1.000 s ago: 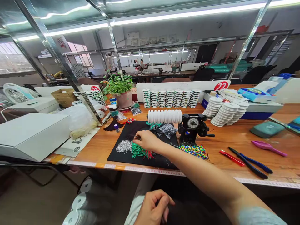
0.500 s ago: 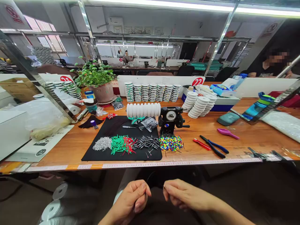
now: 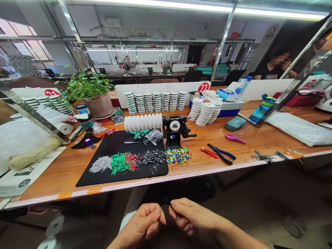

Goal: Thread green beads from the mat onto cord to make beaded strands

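Wooden bench [image 3: 62, 180]: it runs across in front of me, and a measuring tape [image 3: 197, 173] follows its near edge.

Black mat [image 3: 147, 174]: it lies on the bench straight ahead of me, well apart from my hands.

Hand-crank winder [image 3: 174, 126]: this black machine with a round dial stands at the far edge of the mat, just beside a row of white spools [image 3: 142, 122].

Loose parts: on the mat are silver beads [image 3: 100, 164], green tubes [image 3: 120, 163], red tubes [image 3: 132, 160] and black tubes [image 3: 150, 156]. Coloured round-head pins [image 3: 177, 155] lie just beside the mat's right edge.

Left hand [image 3: 144, 221]: it is below the bench edge with the fingers curled closed. I cannot tell if they hold something.

Right hand [image 3: 194, 216]: the thumb and first finger pinch together, close to my left hand.

Small black piece [image 3: 167, 201]: it sticks out from my right fingertips toward my left hand. It is too small to tell what it is.

Risk: the piece is thin, so a weak pinch may drop it below the bench, where it would be hard to find.
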### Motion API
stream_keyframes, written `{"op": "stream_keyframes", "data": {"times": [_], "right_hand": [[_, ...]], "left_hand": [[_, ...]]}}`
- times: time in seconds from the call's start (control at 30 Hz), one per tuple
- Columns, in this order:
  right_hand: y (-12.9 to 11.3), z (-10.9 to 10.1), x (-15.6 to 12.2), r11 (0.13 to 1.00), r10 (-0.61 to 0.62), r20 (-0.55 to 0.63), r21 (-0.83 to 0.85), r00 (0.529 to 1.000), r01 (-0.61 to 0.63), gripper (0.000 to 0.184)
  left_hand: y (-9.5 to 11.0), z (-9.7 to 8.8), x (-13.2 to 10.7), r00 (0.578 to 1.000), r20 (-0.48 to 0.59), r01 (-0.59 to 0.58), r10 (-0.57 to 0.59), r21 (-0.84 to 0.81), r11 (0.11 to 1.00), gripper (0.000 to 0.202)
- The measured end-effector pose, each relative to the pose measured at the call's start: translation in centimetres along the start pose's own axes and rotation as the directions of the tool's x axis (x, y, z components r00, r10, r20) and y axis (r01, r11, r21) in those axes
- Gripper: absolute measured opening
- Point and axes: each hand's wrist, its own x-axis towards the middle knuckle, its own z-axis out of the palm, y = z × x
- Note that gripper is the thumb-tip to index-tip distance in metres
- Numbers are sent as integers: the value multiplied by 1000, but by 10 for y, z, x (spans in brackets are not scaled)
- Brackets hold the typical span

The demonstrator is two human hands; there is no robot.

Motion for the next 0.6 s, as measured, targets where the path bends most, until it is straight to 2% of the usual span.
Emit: {"op": "stream_keyframes", "data": {"times": [0.13, 0.17, 0.2, 0.23, 0.27, 0.3, 0.33, 0.37, 0.4, 0.43, 0.47, 0.6], "right_hand": [[-6, -6, -2, 995, -75, -95, -76, 993, 67, 61], [-11, -11, -5, 983, -133, -161, -150, 978, 108, 61], [-16, -18, -8, 950, -225, -249, -272, 942, 155, 60], [-22, -27, -12, 880, -355, -341, -437, 871, 187, 57], [-28, -38, -16, 767, -508, -415, -616, 755, 177, 53], [-33, -51, -20, 620, -660, -440, -777, 609, 110, 48], [-39, -64, -25, 472, -780, -414, -882, 470, 5, 43], [-43, -78, -29, 349, -858, -361, -932, 366, -103, 40], [-46, -92, -32, 256, -899, -305, -948, 315, -187, 39], [-48, -104, -35, 201, -918, -268, -950, 293, -240, 38], [-49, -115, -38, 166, -924, -246, -948, 293, -272, 38], [-52, -144, -40, 115, -920, -231, -932, 316, -345, 35]], "left_hand": [[3, -3, 6, 999, 40, -11, 23, -265, 964, 35], [4, -5, 7, 998, 48, -21, 40, -349, 937, 32], [6, -6, 7, 997, 49, -31, 57, -423, 906, 29], [8, -7, 7, 997, 43, -42, 71, -479, 877, 27], [9, -8, 8, 996, 30, -54, 81, -516, 855, 26], [11, -9, 8, 996, 9, -70, 89, -533, 843, 25], [13, -9, 8, 995, -13, -87, 95, -532, 842, 25], [15, -8, 8, 994, -38, -107, 102, -514, 851, 25], [17, -7, 8, 992, -65, -128, 111, -482, 867, 26], [18, -6, 8, 988, -94, -150, 121, -438, 886, 28], [20, -5, 7, 983, -122, -172, 134, -386, 906, 30], [26, 0, 8, 952, -219, -247, 214, -136, 959, 41]]}}
